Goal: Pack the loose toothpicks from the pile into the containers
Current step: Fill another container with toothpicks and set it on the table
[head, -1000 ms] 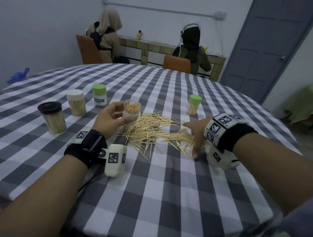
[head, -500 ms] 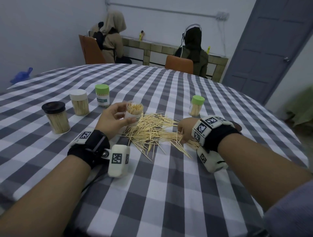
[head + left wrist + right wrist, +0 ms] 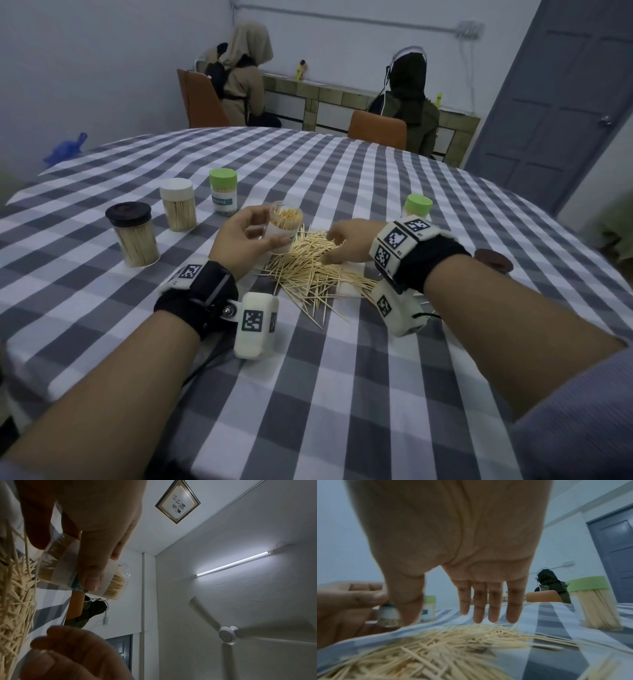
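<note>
A pile of loose toothpicks (image 3: 313, 265) (image 3: 436, 647) lies on the checked tablecloth in the middle. My left hand (image 3: 246, 236) grips an open clear container (image 3: 285, 226) (image 3: 82, 573), nearly full of toothpicks, just left of the pile and a little above the table. My right hand (image 3: 346, 243) (image 3: 471, 601) hovers over the pile with its fingers straight and pointing down, the fingertips (image 3: 477, 619) just above the far side of the toothpicks. It holds nothing.
Closed containers stand to the left: black-lidded (image 3: 132, 233), white-lidded (image 3: 178, 204), green-lidded (image 3: 223, 192). Another green-lidded one (image 3: 417, 205) (image 3: 597, 601) stands behind my right wrist. A brown lid (image 3: 493, 259) lies at the right. Two people sit at a far counter.
My right hand has moved left from the pile's right edge to above its middle. The left hand has kept the open container beside the pile, lifting it slightly.
</note>
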